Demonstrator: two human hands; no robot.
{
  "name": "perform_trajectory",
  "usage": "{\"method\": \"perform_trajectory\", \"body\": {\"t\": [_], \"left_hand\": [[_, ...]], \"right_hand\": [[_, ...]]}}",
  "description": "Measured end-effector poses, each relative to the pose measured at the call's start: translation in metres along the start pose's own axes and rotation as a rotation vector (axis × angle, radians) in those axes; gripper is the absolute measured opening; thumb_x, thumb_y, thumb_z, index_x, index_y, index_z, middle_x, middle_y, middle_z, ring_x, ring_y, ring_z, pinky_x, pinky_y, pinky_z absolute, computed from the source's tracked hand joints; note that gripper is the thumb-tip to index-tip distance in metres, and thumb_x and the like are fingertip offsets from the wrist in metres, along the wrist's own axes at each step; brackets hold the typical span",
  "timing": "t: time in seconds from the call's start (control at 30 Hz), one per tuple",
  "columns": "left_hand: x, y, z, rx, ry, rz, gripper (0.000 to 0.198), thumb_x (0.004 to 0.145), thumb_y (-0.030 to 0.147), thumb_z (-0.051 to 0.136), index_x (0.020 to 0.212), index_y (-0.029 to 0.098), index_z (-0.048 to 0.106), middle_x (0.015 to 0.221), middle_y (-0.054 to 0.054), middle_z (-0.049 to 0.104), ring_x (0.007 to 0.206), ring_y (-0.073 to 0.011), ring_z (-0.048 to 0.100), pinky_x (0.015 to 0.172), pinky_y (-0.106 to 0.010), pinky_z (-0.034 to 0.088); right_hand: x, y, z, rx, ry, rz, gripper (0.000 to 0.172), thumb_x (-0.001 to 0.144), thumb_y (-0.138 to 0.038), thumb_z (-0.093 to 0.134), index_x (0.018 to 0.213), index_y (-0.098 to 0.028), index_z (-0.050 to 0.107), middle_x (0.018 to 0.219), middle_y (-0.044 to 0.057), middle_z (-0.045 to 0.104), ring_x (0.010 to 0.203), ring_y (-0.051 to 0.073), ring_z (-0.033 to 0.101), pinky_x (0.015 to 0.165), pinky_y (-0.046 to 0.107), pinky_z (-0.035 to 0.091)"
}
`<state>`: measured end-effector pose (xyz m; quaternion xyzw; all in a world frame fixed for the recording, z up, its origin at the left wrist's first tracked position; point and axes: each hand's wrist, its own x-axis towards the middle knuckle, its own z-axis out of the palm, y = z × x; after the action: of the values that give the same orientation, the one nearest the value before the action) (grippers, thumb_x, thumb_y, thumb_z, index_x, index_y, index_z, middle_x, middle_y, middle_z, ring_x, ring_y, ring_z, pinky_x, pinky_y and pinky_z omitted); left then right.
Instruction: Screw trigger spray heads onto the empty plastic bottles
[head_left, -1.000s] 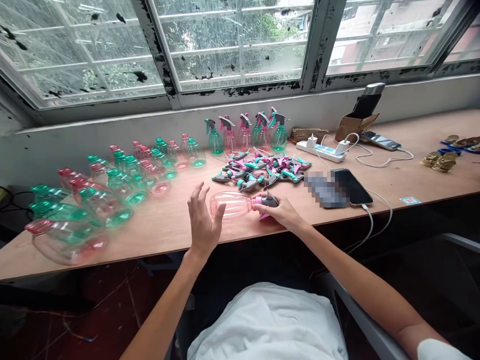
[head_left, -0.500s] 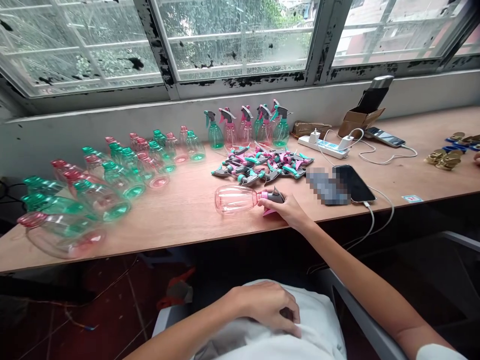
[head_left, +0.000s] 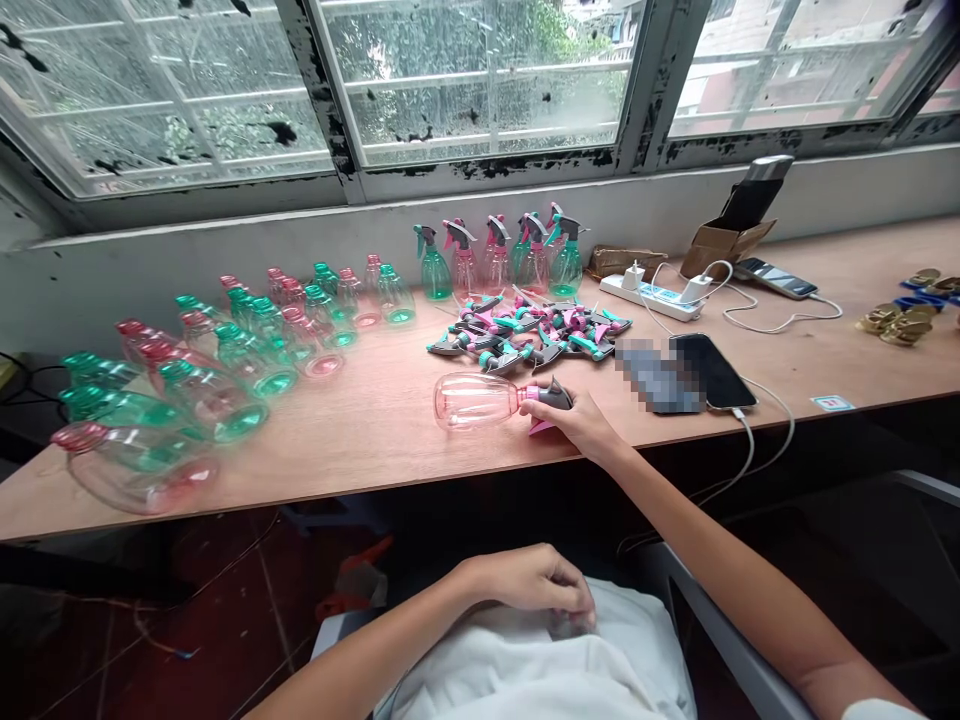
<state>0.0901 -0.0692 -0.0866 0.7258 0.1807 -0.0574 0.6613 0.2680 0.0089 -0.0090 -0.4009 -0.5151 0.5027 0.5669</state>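
Observation:
A clear pink spray bottle [head_left: 476,402] lies on its side over the table near its front edge, base to the left. My right hand [head_left: 566,415] is closed round its grey and pink trigger head, the trigger pointing towards me. My left hand [head_left: 529,582] rests on the white clothing [head_left: 517,660] in my lap, fingers curled in and blurred, with nothing visible in it. Just behind the bottle lies a pile of loose grey, pink and teal trigger sprayers [head_left: 529,332].
Several open pink and green bottles [head_left: 244,395] stand on the table's left. Finished spray bottles [head_left: 499,265] line the wall. To the right are a charging phone [head_left: 712,370], a power strip [head_left: 651,297], an opened carton [head_left: 724,245] and gold objects [head_left: 904,322]. White cables cross the front edge.
My left hand has curled its fingers in; the thumb stood apart before. The view has shifted slightly. My right hand keeps the same hold on the spray bottle.

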Motion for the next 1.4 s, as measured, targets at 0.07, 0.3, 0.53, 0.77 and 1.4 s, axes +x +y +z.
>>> {"method": "perform_trajectory", "body": {"t": [0.07, 0.3, 0.53, 0.77, 1.4], "left_hand": [[-0.001, -0.001, -0.010, -0.027, 0.063, 0.014, 0.024, 0.093, 0.031, 0.060, 0.096, 0.017, 0.080, 0.081, -0.002, 0.073, 0.071, -0.0135, 0.065, 0.065, -0.020, 0.052], [0.003, -0.006, -0.033, -0.005, 0.341, 0.015, 0.043, 0.091, 0.052, 0.063, 0.097, 0.012, 0.079, 0.088, -0.009, 0.077, 0.070, -0.0163, 0.064, 0.068, -0.027, 0.052], [-0.007, 0.019, -0.005, 0.204, 0.176, 0.060, 0.032, 0.078, 0.053, 0.080, 0.088, 0.023, 0.083, 0.084, -0.003, 0.080, 0.073, -0.0185, 0.068, 0.065, -0.025, 0.046], [-0.009, 0.023, 0.010, 0.389, 0.136, 0.139, 0.026, 0.086, 0.052, 0.074, 0.084, 0.026, 0.082, 0.087, -0.001, 0.083, 0.076, -0.0192, 0.073, 0.065, -0.024, 0.045], [0.038, -0.070, -0.049, 0.173, 0.899, -0.278, 0.033, 0.098, 0.033, 0.066, 0.127, 0.017, 0.062, 0.128, -0.010, 0.066, 0.108, -0.0261, 0.068, 0.091, -0.047, 0.058]], "right_hand": [[0.000, 0.000, 0.000, 0.004, 0.001, 0.003, 0.040, 0.071, -0.039, 0.089, 0.103, -0.019, 0.074, 0.081, 0.000, 0.070, 0.066, 0.017, 0.066, 0.062, 0.031, 0.061], [0.001, 0.000, 0.001, -0.037, 0.005, -0.022, 0.042, 0.071, -0.041, 0.089, 0.104, -0.019, 0.074, 0.082, 0.000, 0.069, 0.066, 0.016, 0.064, 0.060, 0.030, 0.059], [0.001, -0.001, 0.002, -0.040, 0.006, -0.013, 0.045, 0.071, -0.044, 0.088, 0.105, -0.020, 0.074, 0.082, 0.001, 0.071, 0.066, 0.017, 0.065, 0.063, 0.032, 0.059], [0.000, -0.001, 0.001, -0.036, -0.001, -0.007, 0.042, 0.072, -0.041, 0.088, 0.105, -0.021, 0.074, 0.081, 0.001, 0.073, 0.069, 0.018, 0.067, 0.066, 0.032, 0.058], [-0.004, -0.007, 0.004, -0.098, 0.026, -0.001, 0.044, 0.072, -0.047, 0.087, 0.103, -0.019, 0.072, 0.079, 0.002, 0.074, 0.069, 0.020, 0.067, 0.068, 0.033, 0.058]]}}
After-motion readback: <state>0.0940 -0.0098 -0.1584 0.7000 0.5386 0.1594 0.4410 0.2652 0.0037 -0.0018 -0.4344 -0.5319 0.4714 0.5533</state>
